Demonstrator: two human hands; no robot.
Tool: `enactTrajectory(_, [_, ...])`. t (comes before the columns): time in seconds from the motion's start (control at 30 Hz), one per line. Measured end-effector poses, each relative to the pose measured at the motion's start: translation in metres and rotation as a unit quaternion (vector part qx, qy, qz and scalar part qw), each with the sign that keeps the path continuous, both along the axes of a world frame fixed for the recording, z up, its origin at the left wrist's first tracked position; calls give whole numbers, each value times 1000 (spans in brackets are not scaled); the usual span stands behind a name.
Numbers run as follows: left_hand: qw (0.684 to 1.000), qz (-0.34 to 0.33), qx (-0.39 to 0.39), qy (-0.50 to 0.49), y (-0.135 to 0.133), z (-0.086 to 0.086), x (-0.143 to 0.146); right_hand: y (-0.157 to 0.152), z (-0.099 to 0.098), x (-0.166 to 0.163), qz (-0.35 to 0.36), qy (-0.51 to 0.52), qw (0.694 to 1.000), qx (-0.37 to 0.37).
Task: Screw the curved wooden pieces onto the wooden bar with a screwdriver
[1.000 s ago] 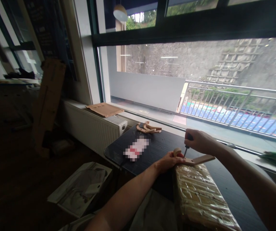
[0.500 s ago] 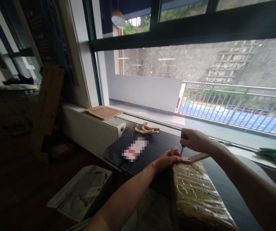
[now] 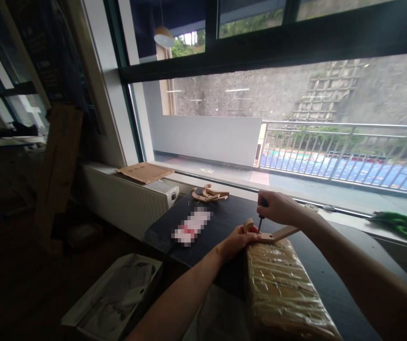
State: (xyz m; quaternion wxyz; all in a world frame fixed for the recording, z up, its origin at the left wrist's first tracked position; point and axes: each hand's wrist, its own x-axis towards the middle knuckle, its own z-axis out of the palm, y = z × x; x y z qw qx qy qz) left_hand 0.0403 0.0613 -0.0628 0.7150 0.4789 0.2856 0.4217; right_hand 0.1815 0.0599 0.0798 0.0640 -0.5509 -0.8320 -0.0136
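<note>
Both hands and the table sit slightly further left in view than a second ago, the camera having swung; their pose is unchanged; the right hand (image 3: 276,208) is closed in a fist round the dark handle of a screwdriver (image 3: 259,223), held nearly upright with its tip down on a flat wooden piece (image 3: 278,235); the left hand (image 3: 237,239) grips the left, rounded end of that piece, fingers curled over it; the piece lies across the far end of a long plastic-wrapped bundle (image 3: 281,284) that rests on a dark table (image 3: 225,215) and runs near and right; curved wooden parts (image 3: 208,193) lie at the table's far left edge by the window; a white radiator (image 3: 125,201) stands to the left; a green cloth (image 3: 398,222) lies on the sill, far right.
</note>
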Motion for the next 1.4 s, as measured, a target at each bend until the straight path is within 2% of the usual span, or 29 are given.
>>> enactTrajectory(0.4, [1000,-1,-5,20,-4,6,-2,4,0,9,50,69,996,5])
enactTrajectory(0.83, [999,10,4,43,-7,16,-2,20,1,10,111,77,991,-15])
enactTrajectory(1.07, [999,15,-5,39,-9,19,-1,21,1,12,107,77,991,-20])
enactTrajectory(1.4, [999,-11,-3,39,-2,7,-4,11,3,11,59,85,994,-17])
